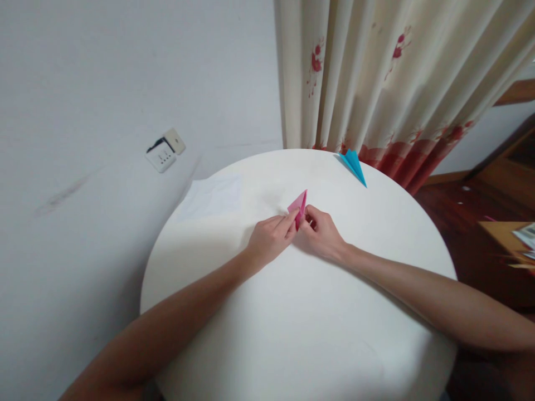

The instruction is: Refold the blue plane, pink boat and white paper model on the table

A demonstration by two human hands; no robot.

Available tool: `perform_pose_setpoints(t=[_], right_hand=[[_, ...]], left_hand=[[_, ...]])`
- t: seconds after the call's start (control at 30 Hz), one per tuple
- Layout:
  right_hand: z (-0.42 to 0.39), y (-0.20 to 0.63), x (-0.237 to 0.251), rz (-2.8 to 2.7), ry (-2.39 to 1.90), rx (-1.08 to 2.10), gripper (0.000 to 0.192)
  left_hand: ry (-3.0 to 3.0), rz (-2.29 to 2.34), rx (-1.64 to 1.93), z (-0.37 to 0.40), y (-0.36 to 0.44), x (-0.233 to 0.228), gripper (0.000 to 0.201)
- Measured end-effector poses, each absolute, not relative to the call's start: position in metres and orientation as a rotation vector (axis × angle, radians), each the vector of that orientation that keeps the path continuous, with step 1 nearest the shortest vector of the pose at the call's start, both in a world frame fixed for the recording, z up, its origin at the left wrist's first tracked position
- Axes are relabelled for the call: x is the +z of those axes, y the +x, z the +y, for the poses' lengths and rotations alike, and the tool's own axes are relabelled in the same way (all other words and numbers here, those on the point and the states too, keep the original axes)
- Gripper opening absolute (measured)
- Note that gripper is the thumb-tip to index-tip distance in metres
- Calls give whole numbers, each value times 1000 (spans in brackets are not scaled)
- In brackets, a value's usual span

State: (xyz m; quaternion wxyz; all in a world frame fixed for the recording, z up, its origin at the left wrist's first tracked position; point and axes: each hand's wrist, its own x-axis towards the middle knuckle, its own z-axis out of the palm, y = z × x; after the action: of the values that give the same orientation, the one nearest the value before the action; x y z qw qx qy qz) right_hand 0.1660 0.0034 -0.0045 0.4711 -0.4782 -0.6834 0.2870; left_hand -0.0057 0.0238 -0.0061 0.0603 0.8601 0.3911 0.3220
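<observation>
Both hands meet near the middle of a round white table point(292, 334), working a small folded piece of pink paper point(300, 203). The left hand point(271, 238) comes in from the lower left with its fingers stretched forward, their tips pressed against the paper's lower left edge. The right hand point(321, 231) comes in from the right, curled, its thumb and fingers pinched on the paper's lower end. The pink paper is a narrow pointed shape; its tip stands up and away from the hands toward the far side of the table, and its base is hidden between the fingertips. Well apart from it, at the far right rim of the table, lies a blue paper point(353, 165) folded to a similar long point. A faint white sheet point(214, 195) lies flat on the table's left part. Behind the table hangs a cream curtain point(388, 78) with red print, and a wall socket point(165, 150) sits on the wall to the left.
</observation>
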Motion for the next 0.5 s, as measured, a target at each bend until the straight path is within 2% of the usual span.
perform_pose_setpoints(t=[0.2, 0.33, 0.5], right_hand=[[5, 168, -3, -1721, -1305, 567, 20], [1, 166, -1, -1843, -1293, 537, 25], [-1, 165, -2, -1889, -1272, 555, 21]], left_hand=[[2519, 1277, 939, 25, -3, -3, 39], [2405, 1324, 847, 30, 0, -5, 20], [2417, 1336, 839, 31, 2, -6, 32]])
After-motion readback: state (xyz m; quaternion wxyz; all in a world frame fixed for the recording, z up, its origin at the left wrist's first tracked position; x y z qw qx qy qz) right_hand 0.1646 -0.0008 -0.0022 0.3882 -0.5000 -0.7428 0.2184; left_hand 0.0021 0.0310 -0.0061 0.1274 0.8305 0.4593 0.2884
